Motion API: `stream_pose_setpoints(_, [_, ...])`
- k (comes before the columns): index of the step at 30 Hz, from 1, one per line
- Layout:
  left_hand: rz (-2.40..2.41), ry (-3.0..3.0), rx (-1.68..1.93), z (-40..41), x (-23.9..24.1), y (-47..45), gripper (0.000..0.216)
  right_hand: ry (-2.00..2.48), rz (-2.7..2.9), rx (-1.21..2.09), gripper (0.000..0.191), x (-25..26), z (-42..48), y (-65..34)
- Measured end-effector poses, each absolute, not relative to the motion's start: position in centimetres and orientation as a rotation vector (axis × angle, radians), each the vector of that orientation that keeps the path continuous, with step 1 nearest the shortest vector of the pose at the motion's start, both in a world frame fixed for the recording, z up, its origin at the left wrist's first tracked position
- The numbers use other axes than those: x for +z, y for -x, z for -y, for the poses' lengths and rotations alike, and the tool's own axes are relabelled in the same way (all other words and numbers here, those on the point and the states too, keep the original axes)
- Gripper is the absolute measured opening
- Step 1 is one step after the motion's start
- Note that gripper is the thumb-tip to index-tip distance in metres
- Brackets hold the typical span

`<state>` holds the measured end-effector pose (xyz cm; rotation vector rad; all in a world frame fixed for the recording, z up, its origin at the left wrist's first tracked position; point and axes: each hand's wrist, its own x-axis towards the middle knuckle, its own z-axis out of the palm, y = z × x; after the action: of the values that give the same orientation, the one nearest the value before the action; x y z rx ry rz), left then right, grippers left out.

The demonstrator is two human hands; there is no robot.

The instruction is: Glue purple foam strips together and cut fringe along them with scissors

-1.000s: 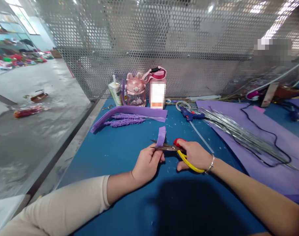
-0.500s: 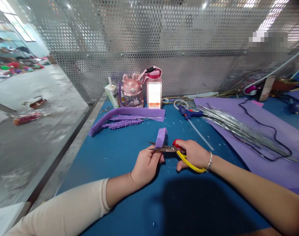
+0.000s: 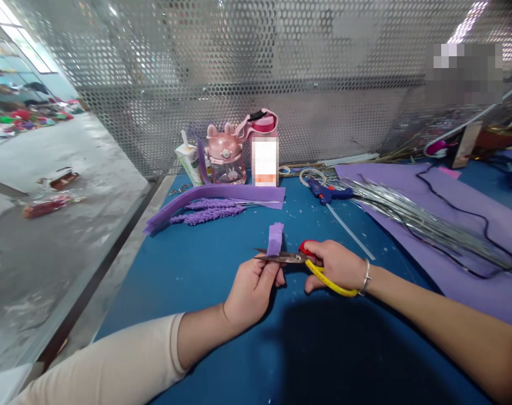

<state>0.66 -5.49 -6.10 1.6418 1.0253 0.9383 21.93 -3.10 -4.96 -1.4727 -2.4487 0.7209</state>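
My left hand (image 3: 252, 289) is closed round the lower end of a small purple foam strip (image 3: 275, 238), which stands upright above my fingers. My right hand (image 3: 334, 264) grips scissors (image 3: 298, 260) with red and yellow handles; their blades point left and cross the strip just above my left fingers. Both hands hover over the blue table top (image 3: 205, 270), near its middle. A silver bracelet (image 3: 365, 278) is on my right wrist.
A long purple foam strip (image 3: 222, 194) and purple flower sprigs (image 3: 209, 211) lie behind. Pink bottles (image 3: 226, 154), a carton and a blue glue gun (image 3: 325, 194) stand near the perforated metal wall. A purple sheet (image 3: 458, 225) with silver wires and a black cord covers the right.
The hands keep the same hold on strip and scissors. The purple strip above the blades looks a little shorter than before. The camera view has shifted slightly.
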Motion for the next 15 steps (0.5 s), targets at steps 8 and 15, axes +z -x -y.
stream_pose_setpoints(8, [-0.821,-1.219,0.827,6.2,-6.2,-0.8,0.029,1.521,2.39,0.835,0.049,-4.4,3.4,-22.8])
stream_pose_setpoints(15, [-0.871,-1.173,0.822,5.9,-6.6,-1.2,0.027,1.577,2.426,0.767,0.048,-4.6,3.5,-22.9])
